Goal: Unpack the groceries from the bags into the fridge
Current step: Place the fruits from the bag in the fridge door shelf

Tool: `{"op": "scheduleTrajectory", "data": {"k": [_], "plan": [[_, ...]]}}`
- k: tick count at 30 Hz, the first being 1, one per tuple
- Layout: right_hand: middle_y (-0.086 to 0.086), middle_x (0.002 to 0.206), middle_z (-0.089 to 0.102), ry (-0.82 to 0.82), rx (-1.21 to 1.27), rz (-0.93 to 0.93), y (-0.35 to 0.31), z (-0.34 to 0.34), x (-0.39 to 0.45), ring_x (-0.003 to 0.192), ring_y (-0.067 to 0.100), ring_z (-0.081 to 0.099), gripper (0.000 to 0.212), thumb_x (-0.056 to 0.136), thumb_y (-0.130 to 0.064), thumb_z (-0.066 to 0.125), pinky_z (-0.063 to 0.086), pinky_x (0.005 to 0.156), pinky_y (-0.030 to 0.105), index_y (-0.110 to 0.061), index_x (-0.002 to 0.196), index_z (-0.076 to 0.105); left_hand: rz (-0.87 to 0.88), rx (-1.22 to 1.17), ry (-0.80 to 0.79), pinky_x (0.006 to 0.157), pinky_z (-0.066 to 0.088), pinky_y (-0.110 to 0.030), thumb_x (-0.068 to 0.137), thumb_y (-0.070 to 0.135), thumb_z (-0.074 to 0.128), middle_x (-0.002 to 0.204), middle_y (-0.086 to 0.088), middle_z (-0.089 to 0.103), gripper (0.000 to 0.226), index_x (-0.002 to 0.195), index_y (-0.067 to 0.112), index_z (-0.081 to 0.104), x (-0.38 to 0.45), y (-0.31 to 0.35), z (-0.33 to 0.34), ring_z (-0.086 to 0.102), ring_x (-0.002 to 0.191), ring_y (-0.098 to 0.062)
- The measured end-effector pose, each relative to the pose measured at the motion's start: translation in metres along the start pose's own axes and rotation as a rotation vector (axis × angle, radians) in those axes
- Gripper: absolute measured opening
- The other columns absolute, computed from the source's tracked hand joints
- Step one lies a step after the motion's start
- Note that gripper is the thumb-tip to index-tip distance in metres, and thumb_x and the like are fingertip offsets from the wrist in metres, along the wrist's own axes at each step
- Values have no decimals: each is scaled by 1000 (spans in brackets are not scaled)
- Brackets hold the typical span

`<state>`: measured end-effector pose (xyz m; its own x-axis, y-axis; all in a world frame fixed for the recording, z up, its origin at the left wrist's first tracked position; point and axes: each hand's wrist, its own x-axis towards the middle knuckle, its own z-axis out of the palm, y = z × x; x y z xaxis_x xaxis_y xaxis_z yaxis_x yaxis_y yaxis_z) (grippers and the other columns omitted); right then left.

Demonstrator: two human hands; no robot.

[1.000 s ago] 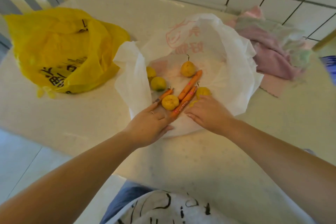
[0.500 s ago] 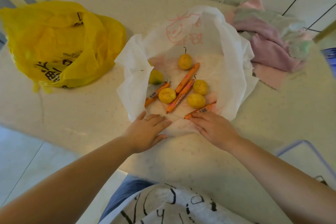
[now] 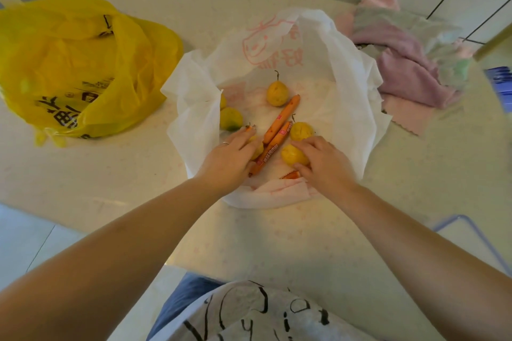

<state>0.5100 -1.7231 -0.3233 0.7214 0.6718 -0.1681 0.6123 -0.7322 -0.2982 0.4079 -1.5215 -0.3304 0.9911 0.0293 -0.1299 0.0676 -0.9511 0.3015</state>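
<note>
A white plastic bag (image 3: 357,86) lies spread open on the table. Inside it are several yellow fruits, such as one at the back (image 3: 277,93) and one at the left (image 3: 230,118), and orange wrapped sausages (image 3: 282,119). My left hand (image 3: 230,158) lies with fairly straight fingers over a short sausage and a yellow fruit (image 3: 258,148), mostly hiding both. With fingers above and thumb below, my right hand (image 3: 324,166) grips another yellow fruit (image 3: 291,155). One more sausage (image 3: 289,174) pokes out under that hand.
A filled yellow plastic bag (image 3: 83,63) sits at the left of the table (image 3: 110,174). Pink and green cloths (image 3: 410,63) are heaped at the back right by the tiled wall. A clear container rim (image 3: 471,230) shows at the right edge.
Both hands have moved forward from the bag's near edge in among the food. My left hand now covers a sausage and a fruit; my right hand has closed round a fruit.
</note>
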Motion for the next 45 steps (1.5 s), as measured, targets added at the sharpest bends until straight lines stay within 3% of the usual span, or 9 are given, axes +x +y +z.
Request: {"op": "scheduleTrajectory", "data": {"k": [8, 15, 20, 22, 26, 29, 33, 39, 45], "plan": [[0, 132, 37, -28, -15, 119, -9, 10, 9, 110, 24, 49, 59, 86, -40, 60, 47, 86, 36, -30, 140, 38, -98, 40, -111, 105, 33, -35, 96, 23, 47, 157, 3, 9, 60, 148, 28, 18, 13, -5, 8, 27, 138, -26], [0, 129, 38, -30, 61, 105, -14, 14, 11, 111, 24, 47, 53, 84, -35, 65, 45, 87, 34, -28, 133, 46, -101, 19, -87, 99, 40, -39, 88, 22, 59, 153, -1, 21, 61, 142, 25, 32, 18, -2, 4, 36, 130, -32], [1, 131, 41, 37, 200, 74, -11, 0, 8, 114, 23, 47, 55, 82, -29, 68, 36, 94, 27, -25, 134, 49, -64, -55, 93, 91, 43, -39, 89, 14, 55, 142, -7, 40, 48, 136, 19, 45, 9, 1, -7, 46, 121, -34], [0, 131, 43, 83, 254, 55, -13, -10, 9, 117, 19, 46, 54, 81, -26, 69, 32, 95, 21, -25, 132, 51, -46, -105, 198, 87, 46, -40, 87, 22, 57, 134, -9, 49, 43, 129, 16, 53, 2, 4, -16, 52, 114, -35], [-3, 127, 51, 190, 351, -25, -31, -30, 12, 116, 14, 48, 51, 79, -26, 71, 30, 92, 15, -24, 128, 53, -138, -191, 359, 91, 47, -41, 85, 23, 62, 135, 2, 46, 46, 130, 25, 51, -17, 6, -42, 49, 117, -28], [-3, 127, 52, 234, 424, -106, -60, -46, 17, 115, 13, 48, 50, 80, -24, 71, 36, 94, 20, -22, 128, 53, -218, -238, 511, 91, 47, -37, 84, 21, 64, 136, 3, 46, 48, 129, 27, 51, -40, -1, -68, 48, 120, -21], [-6, 122, 53, 280, 470, -287, -113, -58, 26, 113, 11, 47, 48, 79, -21, 72, 45, 95, 43, -20, 124, 56, -355, -246, 656, 79, 45, -27, 82, 18, 69, 136, 7, 46, 51, 129, 27, 52, -86, -23, -93, 52, 109, -16], [-4, 119, 53, 233, 526, -519, -222, -50, 27, 109, 13, 50, 50, 78, -20, 74, 48, 89, 40, -16, 125, 55, -490, -166, 789, 80, 52, -37, 80, 20, 72, 132, 0, 51, 52, 129, 22, 54, -186, -74, -107, 57, 104, -25], [-6, 118, 56, 224, 510, -756, -364, -21, 2, 108, -4, 42, 50, 76, -23, 76, 40, 92, 16, -15, 122, 58, -691, -120, 888, 84, 49, -31, 83, 24, 69, 135, 2, 48, 53, 131, 27, 48, -321, -124, -121, 54, 110, -22]]}}
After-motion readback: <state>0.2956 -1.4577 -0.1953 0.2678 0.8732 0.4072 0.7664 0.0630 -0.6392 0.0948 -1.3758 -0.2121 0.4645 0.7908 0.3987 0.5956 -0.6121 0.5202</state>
